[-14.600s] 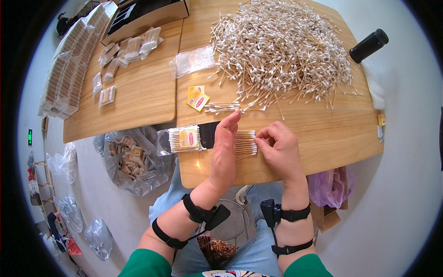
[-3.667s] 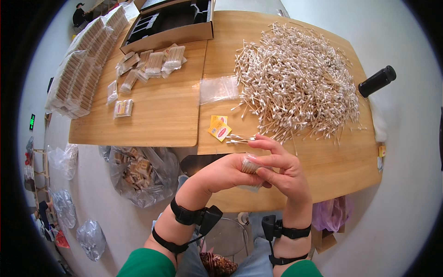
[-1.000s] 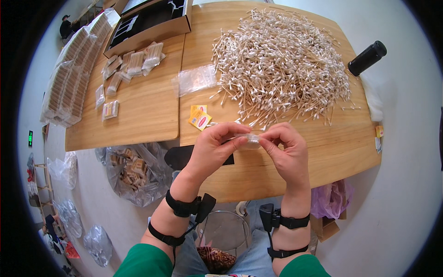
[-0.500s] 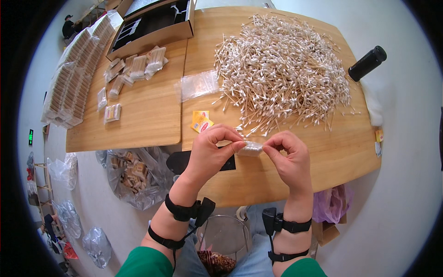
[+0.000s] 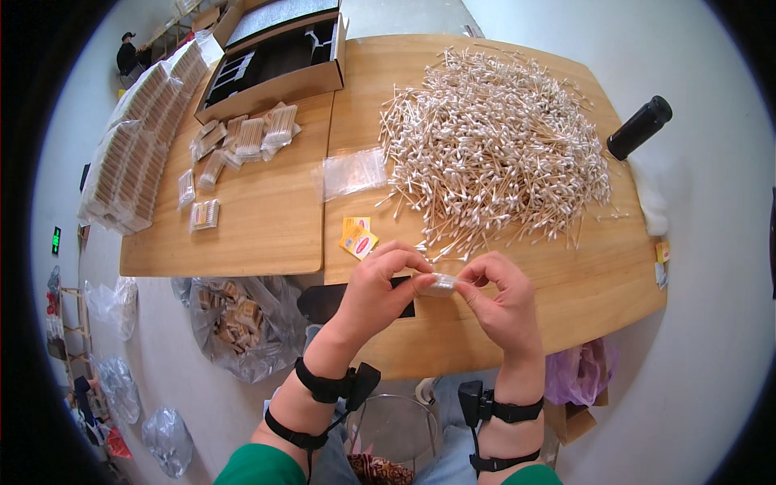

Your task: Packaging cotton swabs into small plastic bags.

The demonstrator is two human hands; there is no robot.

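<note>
Between my two hands is a small clear plastic bag of cotton swabs (image 5: 441, 284), white tips showing, held over the near part of the table. My left hand (image 5: 386, 284) pinches its left end between thumb and fingers. At the other end, the thumb and fingertips of my right hand (image 5: 503, 301) grip the plastic. Just beyond my left hand lie yellow printed cards (image 5: 358, 241). A large heap of loose cotton swabs (image 5: 501, 145) spreads over the table behind both hands. Flat clear bags (image 5: 354, 173) rest left of the heap.
Filled swab packs (image 5: 250, 137) lie on the left table (image 5: 267, 242), near a cardboard box (image 5: 303, 81) and stacked packs (image 5: 133, 162). A black bottle (image 5: 640, 128) stands at the right edge. Below the left table is a plastic sack of packs (image 5: 242, 323). A black flat piece (image 5: 322, 304) lies by my left wrist.
The view has tilted, so the table and heap sit lower in the picture. Both hands keep their pinch on the bag of cotton swabs and are slightly closer together.
</note>
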